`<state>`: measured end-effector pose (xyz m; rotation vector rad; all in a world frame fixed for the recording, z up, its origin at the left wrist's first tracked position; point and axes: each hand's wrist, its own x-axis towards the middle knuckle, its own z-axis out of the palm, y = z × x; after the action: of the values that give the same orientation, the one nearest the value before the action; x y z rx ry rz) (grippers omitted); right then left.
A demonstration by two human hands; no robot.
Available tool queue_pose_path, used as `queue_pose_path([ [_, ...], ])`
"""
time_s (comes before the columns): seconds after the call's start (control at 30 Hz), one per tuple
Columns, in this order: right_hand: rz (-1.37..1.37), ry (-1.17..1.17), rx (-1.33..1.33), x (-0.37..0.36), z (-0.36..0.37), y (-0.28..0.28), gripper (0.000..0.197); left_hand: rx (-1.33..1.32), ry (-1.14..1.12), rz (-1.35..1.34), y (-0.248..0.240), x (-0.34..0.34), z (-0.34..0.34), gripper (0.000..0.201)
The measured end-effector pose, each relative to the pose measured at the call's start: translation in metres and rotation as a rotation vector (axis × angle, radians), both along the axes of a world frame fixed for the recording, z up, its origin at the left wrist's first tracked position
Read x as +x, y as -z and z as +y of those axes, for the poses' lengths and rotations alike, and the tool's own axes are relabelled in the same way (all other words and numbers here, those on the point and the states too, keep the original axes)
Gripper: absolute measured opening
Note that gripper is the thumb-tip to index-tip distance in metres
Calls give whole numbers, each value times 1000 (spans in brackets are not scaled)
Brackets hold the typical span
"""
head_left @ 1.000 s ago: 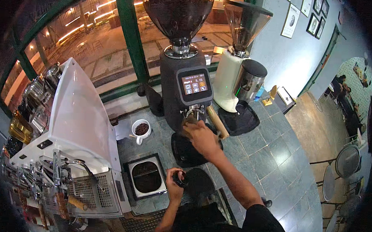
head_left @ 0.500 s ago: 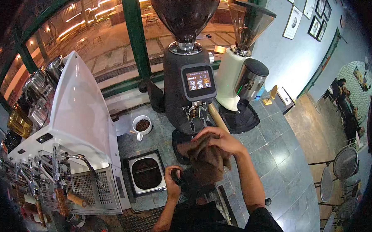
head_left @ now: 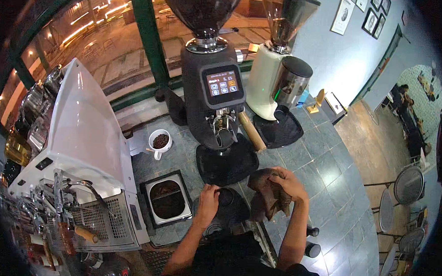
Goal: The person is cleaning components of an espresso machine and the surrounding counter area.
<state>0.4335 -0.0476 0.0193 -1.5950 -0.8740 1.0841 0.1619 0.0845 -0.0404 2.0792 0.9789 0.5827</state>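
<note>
My right hand grips a crumpled brown cloth, which hangs over the counter just right of the black mat. My left hand is closed beside a dark round thing, near the counter's front edge; what its fingers hold is hidden. Ahead of both hands stands a black coffee grinder with a lit screen, its black tray beneath the spout. A steel knock box with dark coffee grounds inside lies to the left of my left hand.
A white cup of coffee beans stands left of the grinder. The white espresso machine fills the left side. A pale green grinder is at back right, with a wooden-handled brush before it. Dark cylinders stand by my right forearm.
My right hand has drawn the cloth away from the grinder, toward the right. My left hand has turned and the dark end it gripped no longer shows. The whole view has shifted slightly.
</note>
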Motion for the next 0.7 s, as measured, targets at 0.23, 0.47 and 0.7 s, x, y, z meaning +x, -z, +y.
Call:
queue_pose_path([
  [0.23,84,-36,110,-16,7,-25,33,99,14,42,14,-2,-8,17],
  [0.47,103,-305,324,-33,32,-52,32,-495,10,-522,-78,38,6,29],
  [0.7,-143,-230,58,-8,63,-48,33,-715,13,-569,-79,50,19,21],
])
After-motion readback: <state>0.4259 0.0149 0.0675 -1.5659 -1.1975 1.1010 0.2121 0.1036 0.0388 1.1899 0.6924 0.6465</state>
